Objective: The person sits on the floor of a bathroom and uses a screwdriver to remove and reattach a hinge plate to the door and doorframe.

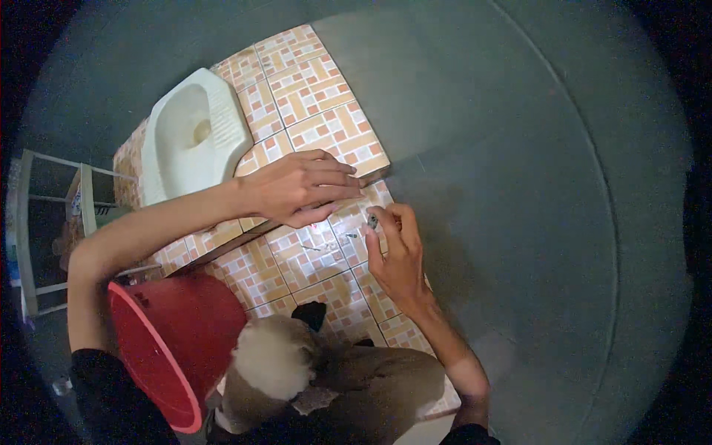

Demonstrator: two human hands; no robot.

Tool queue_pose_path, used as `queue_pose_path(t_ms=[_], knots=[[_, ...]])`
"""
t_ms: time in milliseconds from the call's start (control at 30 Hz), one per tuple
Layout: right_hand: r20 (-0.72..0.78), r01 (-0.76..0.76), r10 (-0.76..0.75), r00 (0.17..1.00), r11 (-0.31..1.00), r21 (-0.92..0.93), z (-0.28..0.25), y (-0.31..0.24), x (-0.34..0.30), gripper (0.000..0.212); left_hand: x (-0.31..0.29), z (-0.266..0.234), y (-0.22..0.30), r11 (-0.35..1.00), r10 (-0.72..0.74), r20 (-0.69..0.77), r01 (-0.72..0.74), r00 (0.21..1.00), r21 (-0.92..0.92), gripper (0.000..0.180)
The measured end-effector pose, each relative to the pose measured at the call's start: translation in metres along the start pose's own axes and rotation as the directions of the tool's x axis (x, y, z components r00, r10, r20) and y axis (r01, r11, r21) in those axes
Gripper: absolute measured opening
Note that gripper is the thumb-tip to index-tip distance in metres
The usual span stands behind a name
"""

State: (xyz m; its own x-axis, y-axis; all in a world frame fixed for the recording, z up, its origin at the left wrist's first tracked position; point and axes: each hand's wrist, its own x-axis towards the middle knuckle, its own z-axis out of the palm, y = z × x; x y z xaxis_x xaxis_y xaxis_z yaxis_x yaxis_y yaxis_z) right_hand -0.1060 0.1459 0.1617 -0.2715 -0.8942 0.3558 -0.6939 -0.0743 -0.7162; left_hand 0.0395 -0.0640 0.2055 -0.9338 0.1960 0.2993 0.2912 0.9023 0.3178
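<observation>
My left hand [305,187] lies palm down across the edge of the raised tiled step [326,89], its fingers stretched out to the right. Between the thumb and fingers of my right hand [399,252] is a small, dark grey roundish piece [372,220], too small to name. It is held just above the lower tiled floor [319,271], close to the step. On those tiles lie a short dark bit [351,235] and a thin strip [311,248]. What is under my left palm is hidden.
A white squat toilet [193,141] is set into the raised step, beyond my left forearm. A red bucket [182,326] lies tilted at the lower left, beside my knee. A white rack [55,222] stands at the far left. A grey wall [519,222] rises on the right.
</observation>
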Motion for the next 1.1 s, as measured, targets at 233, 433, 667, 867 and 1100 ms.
queue_pose_path(t_ms=[233, 433, 667, 867, 1100], knots=[[0.105, -0.106, 0.1, 0.989, 0.993, 0.054, -0.058, -0.095, 0.068, 0.032, 0.015, -0.104, 0.037, 0.987, -0.156, -0.07, 0.153, 0.985, -0.047, 0.042], [0.063, -0.112, 0.109, 0.992, 0.993, 0.047, -0.127, -0.194, 0.119, 0.029, 0.036, -0.227, 0.093, 0.966, -0.258, -0.029, 0.258, 0.966, -0.018, 0.051], [0.057, -0.369, 0.364, 0.93, 0.916, 0.159, -0.2, -0.302, 0.15, 0.027, 0.081, -0.34, 0.17, 0.897, -0.418, 0.188, 0.437, 0.889, -0.073, 0.069], [0.051, -0.462, 0.461, 0.886, 0.867, 0.185, -0.28, -0.397, 0.157, 0.029, 0.131, -0.423, 0.24, 0.876, -0.466, 0.272, 0.482, 0.842, 0.007, 0.079], [0.28, -0.661, 0.607, 0.744, 0.606, 0.443, -0.369, -0.456, 0.142, 0.027, 0.192, -0.504, 0.327, 0.79, -0.531, 0.237, 0.577, 0.813, -0.208, 0.052]])
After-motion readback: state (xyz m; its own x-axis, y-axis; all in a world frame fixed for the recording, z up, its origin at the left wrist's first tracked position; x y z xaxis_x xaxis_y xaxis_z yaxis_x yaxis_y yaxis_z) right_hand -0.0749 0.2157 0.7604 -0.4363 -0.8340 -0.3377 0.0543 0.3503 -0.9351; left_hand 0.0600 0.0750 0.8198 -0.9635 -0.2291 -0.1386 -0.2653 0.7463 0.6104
